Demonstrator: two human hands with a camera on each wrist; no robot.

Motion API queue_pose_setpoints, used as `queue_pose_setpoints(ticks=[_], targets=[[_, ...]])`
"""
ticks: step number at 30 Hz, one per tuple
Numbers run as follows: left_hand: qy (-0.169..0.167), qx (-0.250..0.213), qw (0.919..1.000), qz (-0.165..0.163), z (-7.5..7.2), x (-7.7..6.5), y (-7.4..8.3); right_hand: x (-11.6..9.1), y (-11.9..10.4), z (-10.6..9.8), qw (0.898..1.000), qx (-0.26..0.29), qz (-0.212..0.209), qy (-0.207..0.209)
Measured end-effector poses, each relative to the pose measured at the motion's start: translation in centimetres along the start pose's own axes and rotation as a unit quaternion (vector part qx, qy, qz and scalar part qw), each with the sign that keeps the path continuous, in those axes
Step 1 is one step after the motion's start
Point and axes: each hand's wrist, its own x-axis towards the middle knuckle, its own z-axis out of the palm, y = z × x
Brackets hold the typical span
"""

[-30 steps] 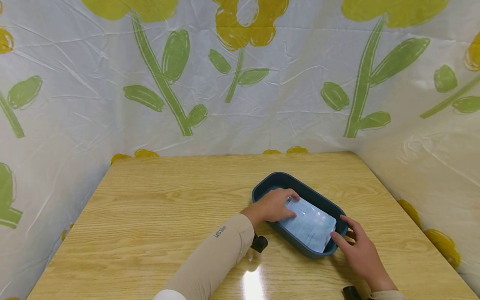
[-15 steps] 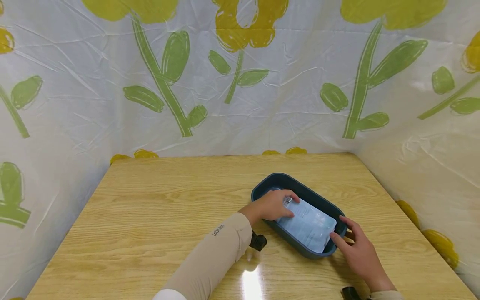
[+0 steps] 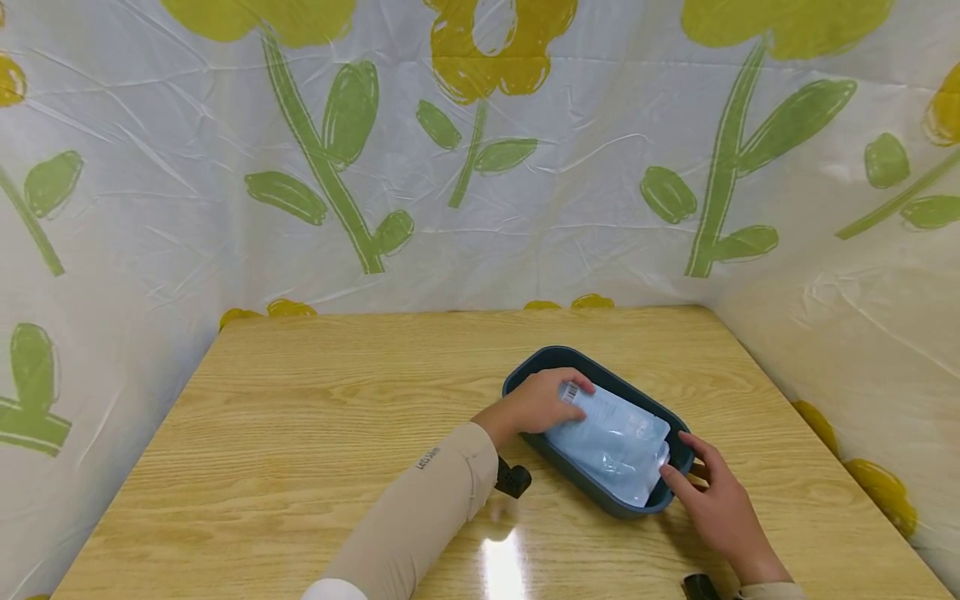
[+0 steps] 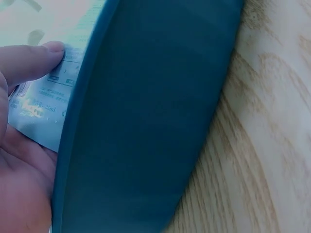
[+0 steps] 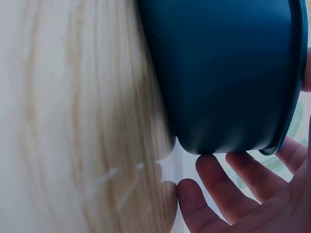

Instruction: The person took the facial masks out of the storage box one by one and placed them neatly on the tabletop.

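Note:
A dark blue oblong plastic bin (image 3: 581,483) stands at an angle on the wooden table. Flat light blue sachets, one over another, lie in it; the top sachet (image 3: 626,433) carries a barcode, and small print with "25ml" shows in the left wrist view. My left hand (image 3: 542,400) reaches over the bin's near side and pinches the top sachet's far-left end, thumb on its face. At the bin's right end, my right hand (image 3: 720,504) holds the rim, thumb over the inner side. In the right wrist view, its fingers (image 5: 214,170) touch the outer end wall.
The wooden table (image 3: 300,417) extends left of the bin. Flower-patterned sheeting (image 3: 487,233) hangs behind it and at both sides. A small black wrist camera (image 3: 513,481) sits under the left wrist, another black device (image 3: 700,587) by the right.
My left hand has moved slightly up and left, shifting and lifting the top sachet's end with it; an edge beneath now shows at the right. The right hand and bin stay in place.

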Motion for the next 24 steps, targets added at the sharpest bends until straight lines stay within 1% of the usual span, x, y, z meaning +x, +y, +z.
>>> queue_pose_setpoints(ticks=[4, 10, 17, 24], targets=[[0.008, -0.025, 0.9997, -0.002, -0.5, -0.1, 0.1, -0.1, 0.0, 0.0, 1.000, -0.003, -0.002, 0.004], [0.021, -0.036, 0.9991, 0.008, -1.7, -0.2, 0.2, 0.1, 0.0, 0.0, 1.000, 0.002, 0.001, 0.000], [0.028, -0.048, 0.9984, 0.010, -3.6, -0.5, 0.0, 0.0, 0.0, 0.0, 1.000, 0.003, -0.006, 0.002], [0.048, -0.060, 0.9971, 0.005, -5.6, -1.1, -0.3, 0.0, -0.1, 0.1, 1.000, -0.001, -0.007, 0.006]])
